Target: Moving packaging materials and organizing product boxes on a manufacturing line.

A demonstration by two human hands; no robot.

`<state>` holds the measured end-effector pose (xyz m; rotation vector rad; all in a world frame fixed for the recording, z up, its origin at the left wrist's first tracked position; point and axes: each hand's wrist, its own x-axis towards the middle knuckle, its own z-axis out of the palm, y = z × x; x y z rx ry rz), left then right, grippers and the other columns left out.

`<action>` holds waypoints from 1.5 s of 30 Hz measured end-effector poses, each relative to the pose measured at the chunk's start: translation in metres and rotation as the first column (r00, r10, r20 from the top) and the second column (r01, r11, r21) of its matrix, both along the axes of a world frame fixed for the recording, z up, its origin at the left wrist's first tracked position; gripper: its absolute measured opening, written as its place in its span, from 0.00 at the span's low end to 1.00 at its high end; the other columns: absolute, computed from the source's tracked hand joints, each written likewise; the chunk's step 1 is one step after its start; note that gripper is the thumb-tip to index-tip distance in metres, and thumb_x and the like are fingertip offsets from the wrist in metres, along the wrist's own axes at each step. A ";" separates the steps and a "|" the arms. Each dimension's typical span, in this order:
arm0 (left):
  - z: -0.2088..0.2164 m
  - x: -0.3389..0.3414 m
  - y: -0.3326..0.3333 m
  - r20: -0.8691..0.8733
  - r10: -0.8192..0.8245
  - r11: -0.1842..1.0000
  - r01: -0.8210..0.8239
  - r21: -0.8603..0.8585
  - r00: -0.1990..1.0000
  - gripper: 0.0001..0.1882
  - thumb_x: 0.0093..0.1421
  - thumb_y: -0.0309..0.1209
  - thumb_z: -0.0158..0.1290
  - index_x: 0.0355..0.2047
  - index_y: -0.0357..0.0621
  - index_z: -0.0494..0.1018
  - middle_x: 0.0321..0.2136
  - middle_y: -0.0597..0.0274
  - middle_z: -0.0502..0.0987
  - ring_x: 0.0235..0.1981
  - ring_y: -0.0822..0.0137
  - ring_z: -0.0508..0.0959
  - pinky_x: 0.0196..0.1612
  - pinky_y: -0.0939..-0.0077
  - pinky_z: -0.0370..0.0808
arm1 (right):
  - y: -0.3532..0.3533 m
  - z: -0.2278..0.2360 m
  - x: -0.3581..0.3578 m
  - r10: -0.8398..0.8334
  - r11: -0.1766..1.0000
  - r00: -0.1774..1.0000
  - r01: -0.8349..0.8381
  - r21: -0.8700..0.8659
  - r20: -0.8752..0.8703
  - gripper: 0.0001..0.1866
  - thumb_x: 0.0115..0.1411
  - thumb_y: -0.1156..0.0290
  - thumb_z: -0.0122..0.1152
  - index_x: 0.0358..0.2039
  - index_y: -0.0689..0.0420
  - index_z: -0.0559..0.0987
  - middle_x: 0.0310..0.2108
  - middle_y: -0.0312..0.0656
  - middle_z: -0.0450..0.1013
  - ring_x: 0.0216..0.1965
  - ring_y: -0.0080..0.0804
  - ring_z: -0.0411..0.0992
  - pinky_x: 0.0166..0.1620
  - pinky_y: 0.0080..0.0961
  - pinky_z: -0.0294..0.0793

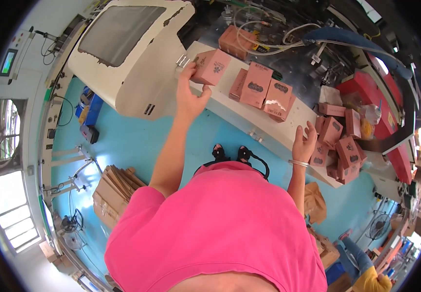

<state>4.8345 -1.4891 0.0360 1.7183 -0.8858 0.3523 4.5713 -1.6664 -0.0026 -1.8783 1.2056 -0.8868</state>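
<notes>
My left hand (191,97) is at a pink carton (213,67) on the left part of the white machine ledge (235,108). Its fingers lie along the carton's left side and the thumb is at the near edge. Right of that carton, several more pink cartons (256,85) with dark printed labels stand close together on the ledge. Behind them sits another pink carton (236,42). My right hand (305,142), with a bracelet at the wrist, is raised with fingers apart and holds nothing. Beside it lies a loose heap of pink cartons (348,152) at the ledge's right end.
A cream machine cover with a dark window (123,34) stands at the left. Hoses and metal fittings (288,46) run behind the ledge. Flattened cardboard (118,192) leans at lower left, and a brown bag (314,202) lies right of me. Another person (366,267) is at lower right.
</notes>
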 end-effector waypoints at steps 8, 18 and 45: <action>0.018 -0.012 0.005 0.313 -0.068 0.996 0.085 -0.042 0.947 0.26 0.39 0.20 0.54 0.41 0.40 0.59 0.48 0.52 0.62 0.53 0.51 0.59 0.51 0.63 0.59 | 0.007 0.016 0.018 0.031 0.998 0.997 -0.028 -0.050 0.066 0.17 0.51 0.69 0.53 0.42 0.57 0.68 0.41 0.42 0.65 0.39 0.31 0.65 0.38 0.24 0.66; 0.025 -0.042 0.005 -0.363 -0.417 0.861 0.234 -0.452 0.833 0.26 0.42 0.17 0.45 0.44 0.39 0.52 0.41 0.54 0.58 0.41 0.68 0.56 0.38 0.77 0.55 | 0.013 0.014 0.009 0.015 0.999 0.997 -0.011 -0.054 0.076 0.16 0.51 0.70 0.53 0.41 0.58 0.69 0.39 0.42 0.66 0.37 0.30 0.65 0.36 0.24 0.66; -0.041 0.032 -0.041 0.077 0.176 0.874 -0.192 0.446 0.981 0.25 0.45 0.39 0.54 0.38 0.32 0.64 0.32 0.49 0.70 0.33 0.58 0.70 0.38 0.70 0.66 | -0.038 -0.037 0.024 -0.097 0.881 0.964 -0.032 0.472 0.246 0.41 0.44 0.49 0.59 0.51 0.63 0.56 0.47 0.56 0.57 0.46 0.39 0.61 0.47 0.29 0.61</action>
